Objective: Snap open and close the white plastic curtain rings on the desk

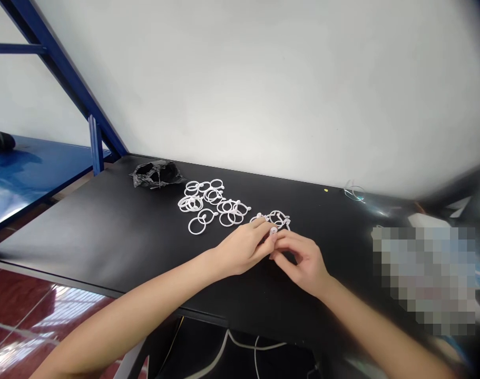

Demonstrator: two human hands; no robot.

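Hands are meeting over the table: left hand and right hand both pinching one white piece between fingertips, rings lying just beyond, spreading away leftward.

Two bare arms, nothing fancy
The left hand and right hand are shown uncovered and slim-fingered, and a long bare forearm is seen behind each wrist; the left forearm is shown nearly to the elbow, the right forearm is cut off sooner.
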